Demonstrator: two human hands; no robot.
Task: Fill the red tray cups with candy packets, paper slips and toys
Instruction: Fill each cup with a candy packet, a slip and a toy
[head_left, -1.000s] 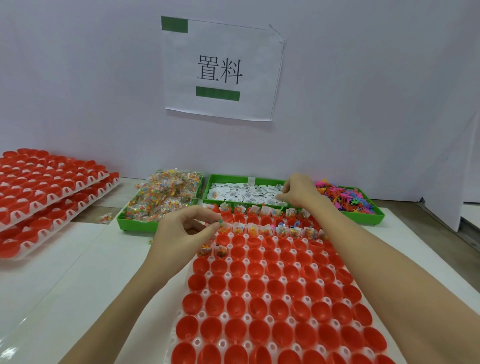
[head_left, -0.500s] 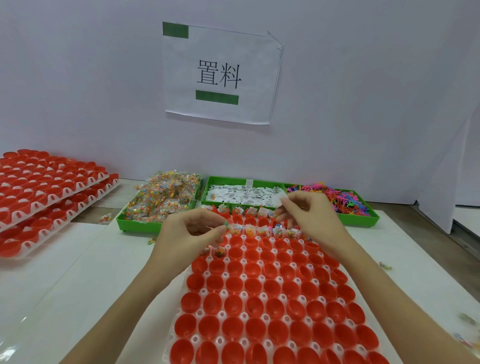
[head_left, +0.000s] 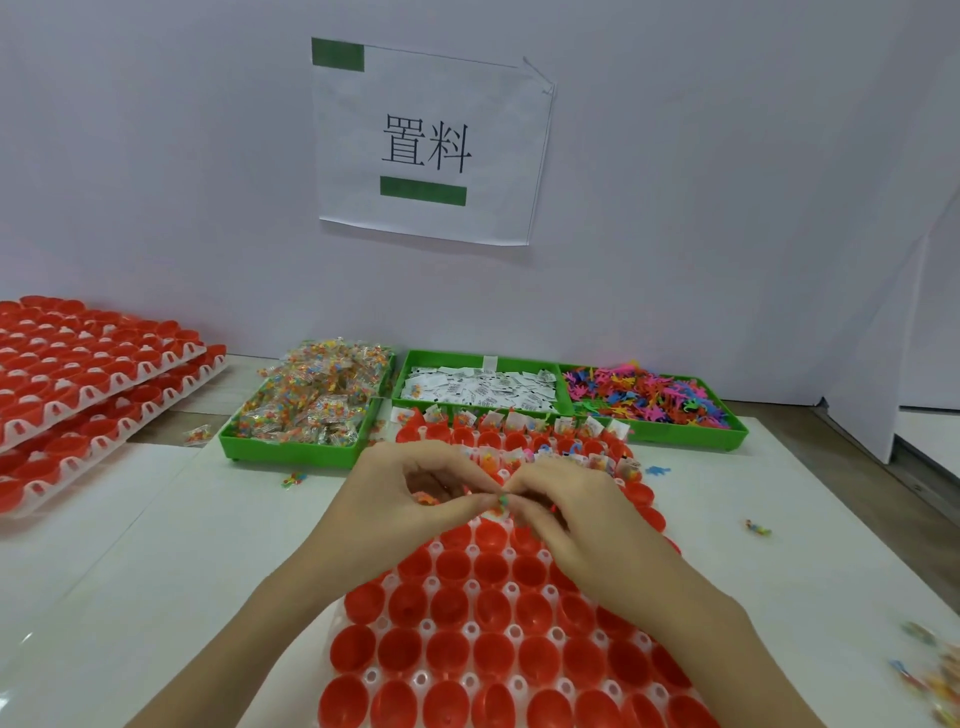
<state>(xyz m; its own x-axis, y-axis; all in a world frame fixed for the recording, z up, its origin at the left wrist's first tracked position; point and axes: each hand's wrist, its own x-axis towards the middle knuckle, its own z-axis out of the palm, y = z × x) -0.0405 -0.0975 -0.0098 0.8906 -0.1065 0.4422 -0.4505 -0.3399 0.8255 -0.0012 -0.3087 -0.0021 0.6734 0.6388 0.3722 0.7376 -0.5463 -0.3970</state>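
Two hands meet over the red tray (head_left: 467, 613) on the table (head_left: 208, 545): left hand (head_left: 410, 499) and right hand (head_left: 566, 512) both pinch one small candy packet (head_left: 502, 503) above an empty cup; it looks light, crinkly, slippery, best held by its edges

Bright, even, diffuse light with only faint soft shadows, mild glare on the glossy table (head_left: 156, 545) at lower left, wide-angle bowing toward the edges, motion blur on loose pieces (head_left: 930, 670) at lower right, centre fairly sharp.
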